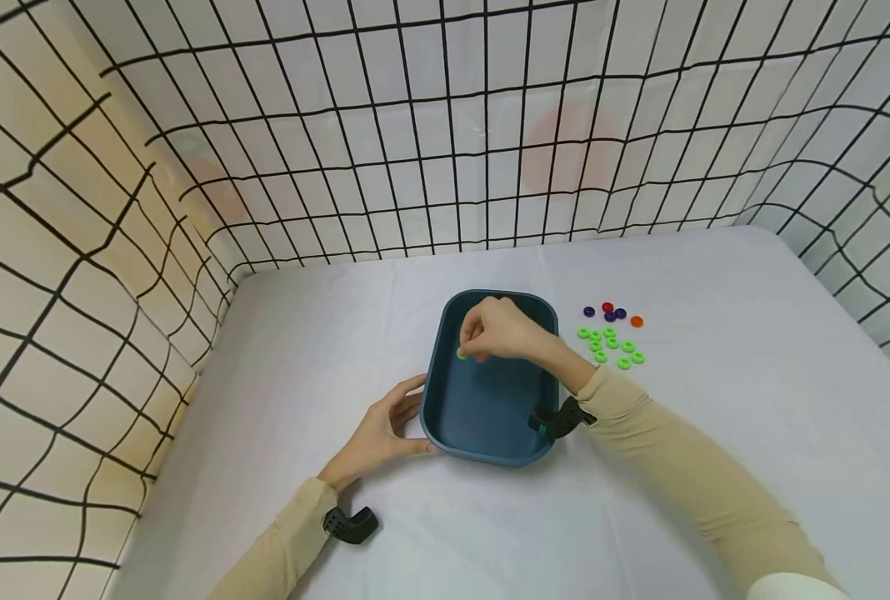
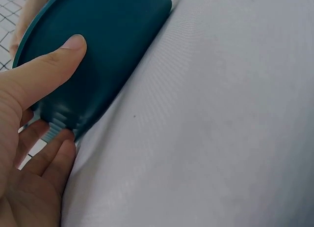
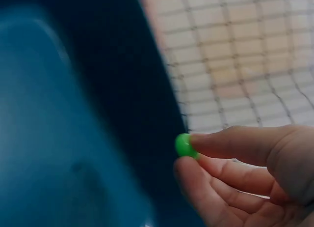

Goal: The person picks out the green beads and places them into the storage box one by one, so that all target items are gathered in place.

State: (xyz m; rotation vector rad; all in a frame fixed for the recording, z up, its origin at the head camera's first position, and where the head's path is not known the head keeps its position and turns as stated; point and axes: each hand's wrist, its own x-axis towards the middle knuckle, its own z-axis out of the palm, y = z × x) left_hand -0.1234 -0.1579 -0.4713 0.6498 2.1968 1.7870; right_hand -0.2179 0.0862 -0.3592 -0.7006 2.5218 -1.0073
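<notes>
A deep blue-green plastic tray (image 1: 490, 408) with rounded corners sits on the white-covered table; its floor shows bare. My left hand (image 1: 377, 429) holds the tray's near left corner. In the left wrist view the thumb (image 2: 64, 57) presses on one outer wall of the tray, and the fingers lie against the side round the corner. Over the tray's left half is my right hand (image 1: 505, 329), pinching a small green ring (image 3: 185, 146) between thumb and fingertips. The right wrist view shows this ring close by the dark inner wall.
Several loose green rings (image 1: 612, 342) lie right of the tray. Just behind them are an orange ring (image 1: 636, 322), a red ring (image 1: 607, 307) and a few dark purple rings (image 1: 589, 312). Black netting (image 1: 452, 158) stands along the back and sides of the table.
</notes>
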